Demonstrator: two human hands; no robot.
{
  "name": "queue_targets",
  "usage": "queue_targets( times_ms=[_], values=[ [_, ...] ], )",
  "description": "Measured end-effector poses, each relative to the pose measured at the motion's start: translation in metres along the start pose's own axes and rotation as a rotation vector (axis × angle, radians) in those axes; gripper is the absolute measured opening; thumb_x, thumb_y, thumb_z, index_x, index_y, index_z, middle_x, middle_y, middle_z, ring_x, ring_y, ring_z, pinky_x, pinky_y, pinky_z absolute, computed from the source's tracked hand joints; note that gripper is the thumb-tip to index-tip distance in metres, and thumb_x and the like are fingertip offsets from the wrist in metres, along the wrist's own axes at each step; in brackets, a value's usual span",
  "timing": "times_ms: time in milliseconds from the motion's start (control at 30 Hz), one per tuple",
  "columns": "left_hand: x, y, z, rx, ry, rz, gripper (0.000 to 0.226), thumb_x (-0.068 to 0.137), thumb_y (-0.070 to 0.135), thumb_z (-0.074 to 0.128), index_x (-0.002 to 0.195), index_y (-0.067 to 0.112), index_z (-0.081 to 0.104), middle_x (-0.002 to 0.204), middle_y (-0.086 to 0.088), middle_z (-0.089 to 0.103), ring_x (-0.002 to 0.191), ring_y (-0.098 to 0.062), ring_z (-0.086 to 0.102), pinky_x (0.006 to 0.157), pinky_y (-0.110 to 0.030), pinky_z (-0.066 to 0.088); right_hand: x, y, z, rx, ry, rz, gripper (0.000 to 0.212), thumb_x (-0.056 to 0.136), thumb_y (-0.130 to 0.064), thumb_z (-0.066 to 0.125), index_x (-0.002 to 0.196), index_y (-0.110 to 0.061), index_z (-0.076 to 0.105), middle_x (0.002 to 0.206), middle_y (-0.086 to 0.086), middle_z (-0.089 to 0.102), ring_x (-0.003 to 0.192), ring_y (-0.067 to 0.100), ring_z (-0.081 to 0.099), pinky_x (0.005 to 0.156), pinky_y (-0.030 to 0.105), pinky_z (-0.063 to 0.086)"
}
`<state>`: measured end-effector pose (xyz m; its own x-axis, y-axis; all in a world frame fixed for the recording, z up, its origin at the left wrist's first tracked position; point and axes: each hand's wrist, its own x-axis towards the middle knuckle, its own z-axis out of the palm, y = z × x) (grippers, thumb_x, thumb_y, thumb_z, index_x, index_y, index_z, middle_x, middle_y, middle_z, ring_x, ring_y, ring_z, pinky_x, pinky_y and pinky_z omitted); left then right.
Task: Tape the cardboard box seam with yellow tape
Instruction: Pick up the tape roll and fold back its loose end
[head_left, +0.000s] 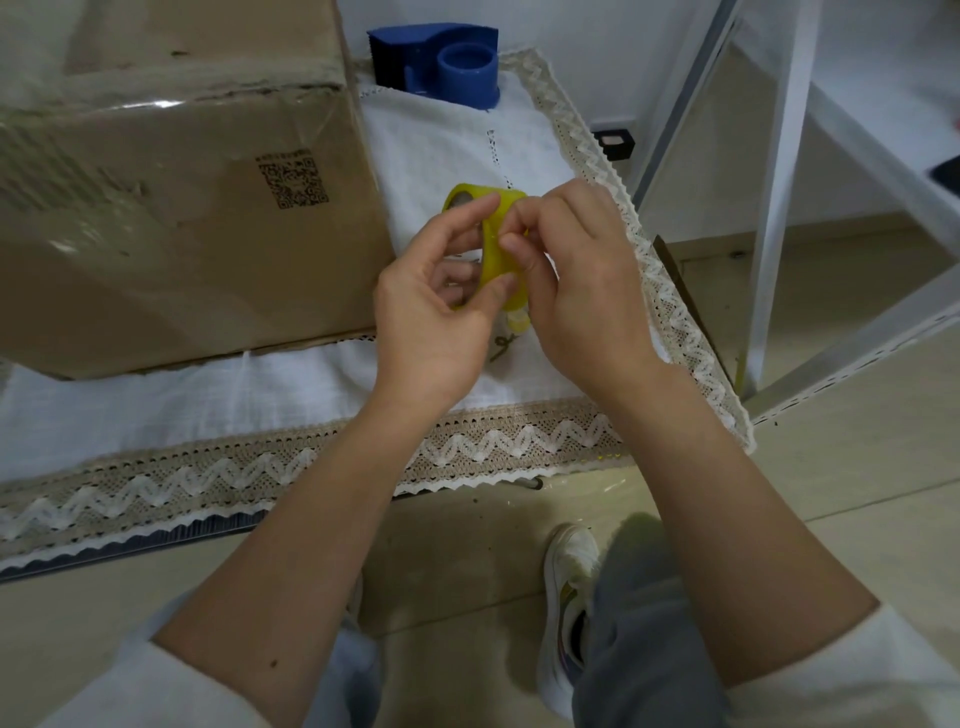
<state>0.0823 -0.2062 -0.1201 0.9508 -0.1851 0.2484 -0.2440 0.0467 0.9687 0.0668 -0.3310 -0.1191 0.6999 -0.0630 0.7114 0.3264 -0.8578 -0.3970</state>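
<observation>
Lace-edged tablecloth (311, 457), cardboard box (171, 208) left, blue dispenser (441, 62) behind; left hand (431, 317), right hand (582, 280) pinching yellow tape (493, 244)

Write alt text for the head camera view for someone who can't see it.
Both hands hold a yellow tape roll above a white lace-edged cloth, beside a cardboard box. A blue tape dispenser sits behind.

From my feed the light is soft, even and fairly bright, seemingly from overhead. A white glare streak sits on the clear film across the big brown cardboard box (171, 171). Under the white lace-edged cloth (291, 400) a dull shadow falls on the pale tiled floor (841, 467). Wide-angle bending curves the white metal shelf posts (779, 208). Edges look softer; the hands are slightly blurred.
</observation>
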Motion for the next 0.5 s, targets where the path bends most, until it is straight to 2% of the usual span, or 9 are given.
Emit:
queue_targets(
  times_ms=[167,233,300,433,500],
  values=[
    [-0.002,0.001,0.002,-0.026,-0.007,0.002,0.057,0.081,-0.013,0.071,0.121,0.026,0.059,0.099,0.006,0.064,0.073,-0.003,0.060,0.077,-0.017,0.055,-0.002,-0.001,-0.002,0.017,-0.007,0.012,0.010,0.095,-0.005,0.059,0.089,0.001,0.065,0.088,0.012,0.059,0.083,0.027,0.052,0.077,0.023,0.035],
    [-0.002,0.002,0.002,-0.008,0.000,0.012,0.048,0.082,-0.009,0.072,0.119,0.021,0.063,0.098,0.004,0.066,0.077,-0.007,0.063,0.080,-0.021,0.057,-0.002,0.001,-0.003,0.044,0.003,0.010,0.009,0.095,-0.005,0.060,0.090,0.001,0.066,0.088,0.010,0.059,0.084,0.026,0.054,0.078,0.023,0.039],
    [-0.001,0.001,0.003,0.017,0.022,0.033,0.042,0.083,-0.005,0.073,0.116,0.020,0.066,0.096,0.005,0.070,0.078,-0.006,0.065,0.078,-0.019,0.057,-0.004,0.001,-0.004,0.128,0.049,0.044,0.008,0.094,-0.005,0.063,0.092,-0.001,0.069,0.089,0.005,0.059,0.083,0.021,0.056,0.078,0.024,0.044],
    [0.002,-0.001,0.003,0.052,0.061,0.067,0.042,0.083,0.001,0.075,0.117,0.026,0.067,0.106,-0.010,0.072,0.088,-0.024,0.070,0.082,-0.024,0.058,-0.011,-0.012,-0.002,0.280,0.121,0.212,0.009,0.094,-0.004,0.065,0.100,-0.005,0.070,0.089,0.000,0.060,0.081,0.005,0.056,0.078,0.013,0.044],
    [0.002,-0.002,0.000,0.065,0.090,0.068,0.043,0.082,0.002,0.076,0.117,0.025,0.067,0.106,-0.010,0.072,0.085,-0.015,0.069,0.082,-0.020,0.057,-0.009,-0.017,-0.003,0.410,0.154,0.365,0.018,0.094,-0.005,0.065,0.110,-0.014,0.063,0.085,-0.003,0.061,0.078,0.006,0.059,0.077,0.017,0.048]
  ],
)
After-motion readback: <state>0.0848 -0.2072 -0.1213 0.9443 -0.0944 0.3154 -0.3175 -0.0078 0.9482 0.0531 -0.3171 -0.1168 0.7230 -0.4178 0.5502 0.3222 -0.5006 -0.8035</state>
